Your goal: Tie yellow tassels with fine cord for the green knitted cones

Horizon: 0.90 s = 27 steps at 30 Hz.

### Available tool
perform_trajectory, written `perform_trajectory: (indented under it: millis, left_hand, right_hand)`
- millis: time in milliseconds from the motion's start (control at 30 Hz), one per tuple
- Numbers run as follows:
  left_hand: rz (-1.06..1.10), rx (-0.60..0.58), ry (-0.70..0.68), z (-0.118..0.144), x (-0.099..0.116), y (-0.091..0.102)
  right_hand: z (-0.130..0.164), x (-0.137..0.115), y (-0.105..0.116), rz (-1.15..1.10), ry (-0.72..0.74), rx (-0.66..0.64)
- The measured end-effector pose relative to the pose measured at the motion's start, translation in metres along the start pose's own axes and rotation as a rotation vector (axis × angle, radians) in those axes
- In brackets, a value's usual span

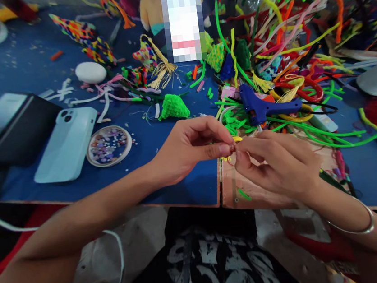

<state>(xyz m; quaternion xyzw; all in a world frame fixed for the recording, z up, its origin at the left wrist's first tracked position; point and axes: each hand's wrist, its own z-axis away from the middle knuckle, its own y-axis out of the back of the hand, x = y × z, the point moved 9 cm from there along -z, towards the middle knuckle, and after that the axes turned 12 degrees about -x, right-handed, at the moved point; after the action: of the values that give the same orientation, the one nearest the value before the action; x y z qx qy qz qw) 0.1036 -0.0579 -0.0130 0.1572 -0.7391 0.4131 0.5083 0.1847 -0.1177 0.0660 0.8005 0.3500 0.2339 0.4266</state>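
While both hands meet just above the near edge of the desk, this is how things stand:

Left hand [189, 148]: fingers curled, thumb and forefinger pressed together on a small yellow piece [237, 139].
Right hand [276, 163]: fingertips pinching the same yellow piece from the other side; a thin metal bangle [355, 229] sits on that wrist.
Yellow piece: held between the two hands, over the seam where the blue desk [165, 180] meets a bare tan patch [249, 193]; mostly hidden by the fingers, so its long axis cannot be told, though a bit of it pokes out away from the person.
Writing: none that can be read; the two phones [68, 144] lie face down, and a pixelated block covers something at the far middle.
Glue gun [262, 106]: blue, lying on its side just beyond the right hand, long axis across the desk, handle toward the right.
Green knitted cone [174, 107]: beyond the left hand, tip pointing left.
Round dish of beads [109, 145]: left of the hands, beside the pale phone.
Pipe cleaners [297, 24]: a dense tangle, green, red, yellow, filling the far right.
Open room: a bare blue strip lies along the near edge under the left forearm; the right side is crowded up to the hands.
Near edge: runs left to right just below the wrists, and the person's printed black shirt [219, 260] shows under it.
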Motion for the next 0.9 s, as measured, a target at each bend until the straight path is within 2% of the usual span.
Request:
perform_trajectory:
  millis: [633,900]
  left_hand:
    - [-0.009,0.013,0.012,-0.0012,-0.0001,0.0012]
    - [-0.057,0.016,-0.028,0.001,0.0017,0.0029]
  right_hand:
    - [-0.0004,0.0018,0.0006,-0.023,-0.004,0.009]
    - [-0.001,0.0039,0.0004,-0.065,-0.022,0.009]
